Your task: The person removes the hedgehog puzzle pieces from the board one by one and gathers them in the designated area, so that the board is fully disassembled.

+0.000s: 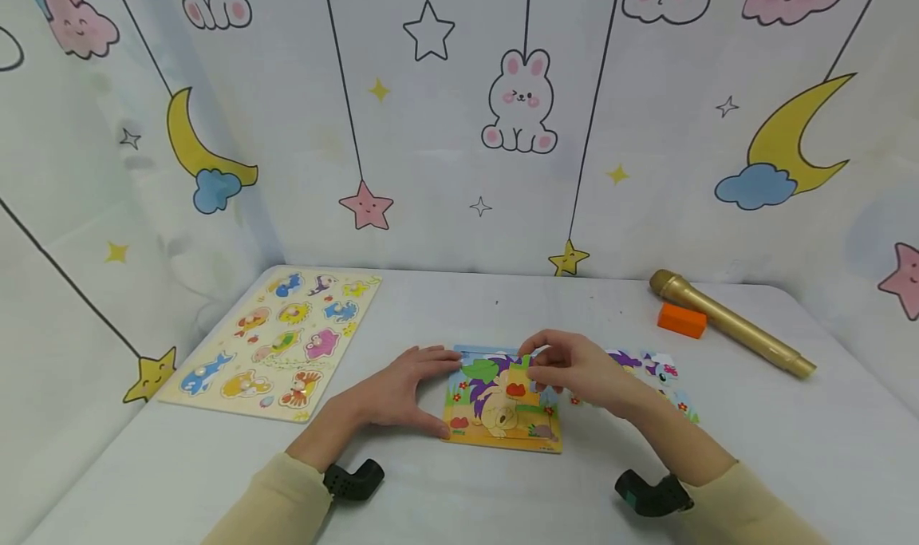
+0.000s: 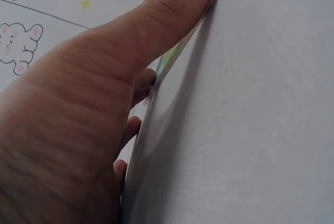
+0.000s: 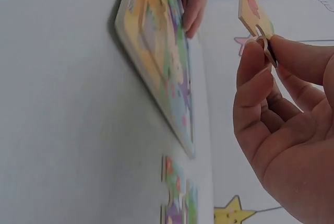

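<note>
A small jigsaw puzzle board (image 1: pixel 502 443) with an orange lower border and a purple-and-tan cartoon animal lies on the white table. Along its left side rests my left hand (image 1: pixel 402 387), thumb at the near corner and fingers spread towards the far corner. The left wrist view shows the thumb (image 2: pixel 162 18) against the board's edge. My right hand (image 1: pixel 585 373) pinches a puzzle piece (image 3: pixel 252 11) between thumb and fingers. In the right wrist view that yellow piece with a red patch is raised and tilted, apart from the board.
Loose puzzle pieces (image 1: pixel 659 367) lie right of the board, partly behind my right forearm. Farther right are an orange block (image 1: pixel 681 321) and a gold microphone (image 1: pixel 739 327). A larger puzzle board with animal shapes (image 1: pixel 276 345) lies at left. A patterned cloth (image 1: pixel 445 154) hangs behind the table.
</note>
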Demonstrator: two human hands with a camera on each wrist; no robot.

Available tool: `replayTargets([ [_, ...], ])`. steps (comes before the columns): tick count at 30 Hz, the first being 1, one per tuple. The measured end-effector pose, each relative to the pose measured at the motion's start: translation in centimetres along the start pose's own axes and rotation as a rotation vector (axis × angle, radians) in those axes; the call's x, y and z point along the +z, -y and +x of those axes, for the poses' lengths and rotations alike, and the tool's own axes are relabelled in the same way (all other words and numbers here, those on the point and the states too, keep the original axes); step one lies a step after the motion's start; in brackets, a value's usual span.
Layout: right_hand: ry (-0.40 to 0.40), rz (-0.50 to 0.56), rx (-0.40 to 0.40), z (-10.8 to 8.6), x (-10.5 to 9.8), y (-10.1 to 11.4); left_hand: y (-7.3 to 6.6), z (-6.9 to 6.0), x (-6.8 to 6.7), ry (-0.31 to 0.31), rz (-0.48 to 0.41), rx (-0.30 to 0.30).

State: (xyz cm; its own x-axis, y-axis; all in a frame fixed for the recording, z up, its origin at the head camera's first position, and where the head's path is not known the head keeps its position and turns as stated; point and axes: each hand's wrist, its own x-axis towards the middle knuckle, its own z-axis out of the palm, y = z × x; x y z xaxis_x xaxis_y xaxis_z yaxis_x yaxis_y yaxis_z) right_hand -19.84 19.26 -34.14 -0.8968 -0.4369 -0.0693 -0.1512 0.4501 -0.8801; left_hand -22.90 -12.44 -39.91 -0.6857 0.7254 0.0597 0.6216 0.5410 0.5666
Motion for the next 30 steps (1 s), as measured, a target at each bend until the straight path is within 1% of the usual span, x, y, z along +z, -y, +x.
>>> replayTargets([
  [4,0.011,-0.009,0.019,-1.0,-0.8,-0.5,-0.1,-0.1,0.0,-0.003,0.004,0.002],
  [11,0.037,-0.022,0.054,-2.9,-2.3,-2.1,-0.2,0.0,0.0,-0.001,0.008,0.009],
  [18,0.065,-0.057,0.056,-4.5,-3.2,-3.6,-0.4,0.0,-0.1,0.002,0.007,0.002],
  [23,0.075,-0.060,0.056,-5.1,-3.5,-4.3,-0.5,-0.1,-0.2,0.000,0.003,0.006],
  [30,0.093,-0.084,0.046,-5.6,-3.7,-4.6,-0.3,0.0,-0.1,0.002,0.008,0.015],
])
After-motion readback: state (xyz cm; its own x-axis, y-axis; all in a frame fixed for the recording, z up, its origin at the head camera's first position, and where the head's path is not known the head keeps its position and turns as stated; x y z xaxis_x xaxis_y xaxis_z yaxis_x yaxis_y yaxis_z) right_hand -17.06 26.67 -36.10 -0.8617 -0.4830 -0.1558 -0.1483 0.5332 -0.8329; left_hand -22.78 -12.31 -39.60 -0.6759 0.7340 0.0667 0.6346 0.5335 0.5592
